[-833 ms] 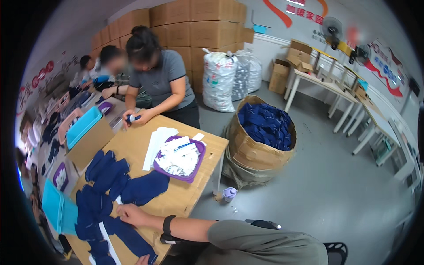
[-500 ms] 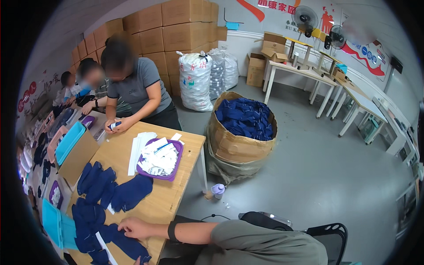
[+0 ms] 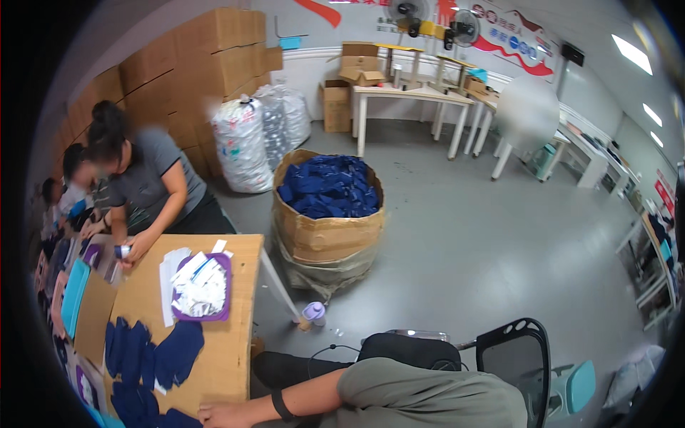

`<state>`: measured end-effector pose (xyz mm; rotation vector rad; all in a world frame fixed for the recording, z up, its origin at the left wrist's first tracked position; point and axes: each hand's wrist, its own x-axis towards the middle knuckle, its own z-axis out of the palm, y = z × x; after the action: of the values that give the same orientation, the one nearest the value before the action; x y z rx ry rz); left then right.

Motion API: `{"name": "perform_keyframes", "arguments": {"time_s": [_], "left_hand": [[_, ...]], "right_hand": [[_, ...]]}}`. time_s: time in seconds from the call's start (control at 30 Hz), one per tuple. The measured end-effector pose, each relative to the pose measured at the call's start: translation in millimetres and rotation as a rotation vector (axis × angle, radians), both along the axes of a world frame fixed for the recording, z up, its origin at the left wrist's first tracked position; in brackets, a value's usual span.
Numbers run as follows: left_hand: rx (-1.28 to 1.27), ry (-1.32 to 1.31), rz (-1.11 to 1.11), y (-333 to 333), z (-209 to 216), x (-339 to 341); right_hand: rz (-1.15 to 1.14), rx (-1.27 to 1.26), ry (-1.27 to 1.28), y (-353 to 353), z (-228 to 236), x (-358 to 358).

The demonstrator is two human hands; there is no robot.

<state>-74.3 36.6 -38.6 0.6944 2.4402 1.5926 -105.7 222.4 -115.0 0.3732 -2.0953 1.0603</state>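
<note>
My right hand (image 3: 222, 414), with a black band at its wrist, lies at the lower edge of the view. It touches or nearly touches a dark blue sock-shaped cloth piece (image 3: 178, 419) on the table. Its fingertips are partly cut off, so their grip is unclear. My left hand is out of view. More dark blue sock-shaped pieces (image 3: 178, 351) lie in a group farther up the wooden table (image 3: 239, 285). Behind them stands a purple basket (image 3: 227, 285) heaped with white paper labels (image 3: 201, 287), beside long white strips (image 3: 170, 274).
Across the table a person (image 3: 153, 178) in grey handles a small white-and-blue roll (image 3: 123, 252). A turquoise bin (image 3: 73, 296) stands at the left. Right of the table are a large sack (image 3: 328, 239) of dark blue cloth, a lilac bottle (image 3: 314, 312) and a black chair (image 3: 514, 357).
The view has swung to the right and up, so the table sits farther left and lower. My left fingertips, earlier at the bottom edge, are gone. My right hand remains near the same cloth.
</note>
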Motion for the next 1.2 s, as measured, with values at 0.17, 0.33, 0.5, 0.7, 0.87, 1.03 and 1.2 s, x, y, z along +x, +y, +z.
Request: {"name": "perform_keyframes", "arguments": {"time_s": [0.17, 0.33, 0.5, 0.7, 0.87, 1.03, 1.2], "left_hand": [[-0.032, 0.126, -0.033, -4, -28, -12], [-0.059, 0.158, -0.113, 0, -17, -5], [-0.631, 0.348, 0.065, 4, -24, -19], [-0.108, 0.135, 0.151, 1, -20, -23], [-0.053, 0.253, 0.268, 10, -2, -8], [-0.110, 0.266, 0.313, 11, -2, 1], [-0.096, 0.311, 0.362, 14, -1, 1]], "right_hand": [[-0.110, 0.125, 0.051, 0, 4, 17], [-0.117, 0.160, 0.067, 8, 11, 31], [-0.026, 0.100, -0.131, 10, 19, 40], [0.092, -0.257, -0.276, 5, 35, 41], [0.161, -0.149, -0.343, 0, 68, 64], [0.212, -0.113, -0.288, -1, 71, 64], [0.079, -0.019, -0.266, -3, 59, 58]]}}
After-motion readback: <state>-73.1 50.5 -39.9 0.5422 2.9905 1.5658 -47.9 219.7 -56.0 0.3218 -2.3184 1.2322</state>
